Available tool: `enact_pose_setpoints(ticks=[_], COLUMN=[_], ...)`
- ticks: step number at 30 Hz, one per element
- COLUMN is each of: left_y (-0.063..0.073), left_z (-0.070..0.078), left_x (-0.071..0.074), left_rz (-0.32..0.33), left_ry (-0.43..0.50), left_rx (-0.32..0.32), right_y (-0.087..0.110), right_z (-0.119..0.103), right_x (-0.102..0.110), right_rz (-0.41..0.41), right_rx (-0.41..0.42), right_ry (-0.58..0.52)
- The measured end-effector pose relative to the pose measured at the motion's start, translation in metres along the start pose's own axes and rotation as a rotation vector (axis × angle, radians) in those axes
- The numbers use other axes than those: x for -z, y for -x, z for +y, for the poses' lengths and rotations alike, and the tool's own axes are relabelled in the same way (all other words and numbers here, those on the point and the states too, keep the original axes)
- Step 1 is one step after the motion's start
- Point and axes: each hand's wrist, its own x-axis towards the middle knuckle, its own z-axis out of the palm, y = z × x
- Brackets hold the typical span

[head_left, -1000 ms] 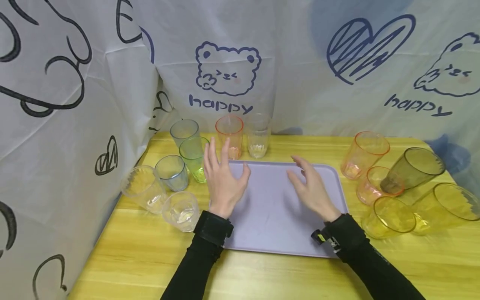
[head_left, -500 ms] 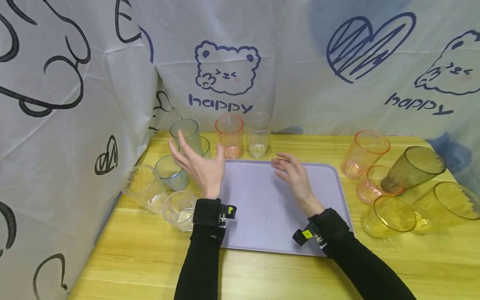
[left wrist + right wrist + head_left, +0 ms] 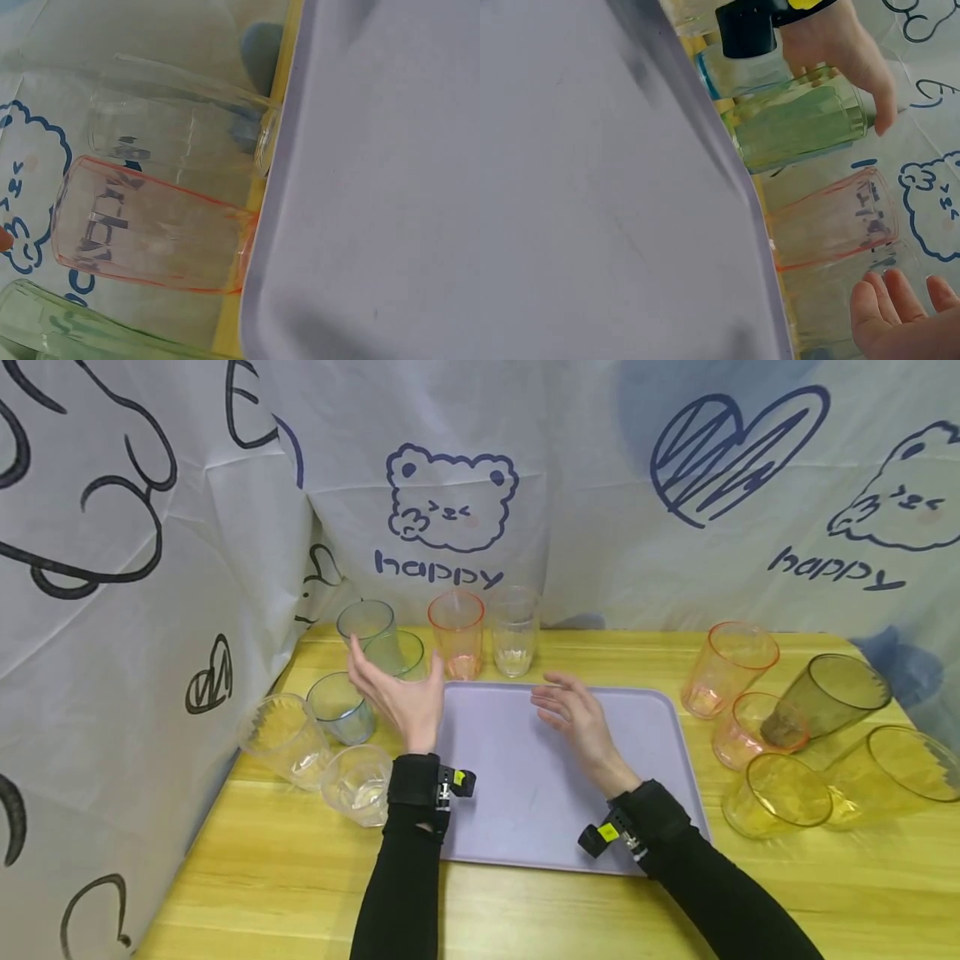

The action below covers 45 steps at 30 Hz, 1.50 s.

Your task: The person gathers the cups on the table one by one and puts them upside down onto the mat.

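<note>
My left hand (image 3: pixel 405 702) reaches over the tray's left rear corner, at the green glass (image 3: pixel 411 653). Its fingers are extended and spread from the thumb (image 3: pixel 436 670), which stands apart from the glass. The right wrist view shows that hand (image 3: pixel 832 37) beside the green glass (image 3: pixel 802 124), one digit extending past its rim. Over the lilac tray (image 3: pixel 498 802), my right hand (image 3: pixel 581 722) hovers with loosely bent fingers and nothing in them. In the right wrist view, its fingertips (image 3: pixel 866 300) overlap the clear glass behind the tray.
A red glass (image 3: pixel 457 635) and a clear glass (image 3: pixel 515 635) stand behind the tray. Two bluish glasses, including the short blue glass (image 3: pixel 345 714), and clear tumblers (image 3: pixel 288 743) stand left. Red, smoky and yellow glasses (image 3: pixel 776 806) line the right. Patterned cloth (image 3: pixel 585 527) hangs behind.
My left hand has swung left, and its palm has turned toward the green glass. That glass has shifted slightly right. My right hand has drifted left over the tray, its fingers closer together.
</note>
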Motion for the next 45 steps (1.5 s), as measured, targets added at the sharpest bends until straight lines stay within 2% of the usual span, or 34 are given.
enact_pose_setpoints(ticks=[5, 8, 17, 28, 32, 38, 42, 45], left_y=[-0.002, -0.003, -0.008, -0.01, -0.005, 0.01, 0.023, 0.033], left_z=[-0.005, -0.009, -0.013, -0.01, -0.005, 0.01, 0.023, 0.031], left_x=[-0.003, -0.006, -0.013, -0.014, -0.012, -0.008, -0.005, -0.004], left_rz=[0.003, 0.017, 0.055, 0.058, 0.065, 0.046, -0.01, -0.077], left_ry=[0.055, 0.098, 0.152, 0.155, 0.186, 0.214, 0.236, 0.239], left_rx=[0.101, 0.138, 0.165, 0.192, 0.126, -0.055, -0.145, -0.176], right_y=[-0.001, -0.003, -0.004, -0.002, 0.0, 0.003, 0.004, 0.004], right_z=[0.002, 0.004, 0.009, 0.011, 0.009, 0.007, 0.007, 0.01], right_x=[-0.002, -0.004, -0.01, -0.008, -0.005, 0.0, 0.005, 0.01], right_rz=[-0.028, -0.03, -0.019, -0.028, -0.035, -0.052, -0.04, -0.031], right_rx=[-0.068, -0.1, -0.168, -0.172, -0.151, -0.109, -0.127, -0.152], right_ry=[-0.078, -0.139, -0.244, -0.238, -0.214, -0.183, -0.227, -0.249])
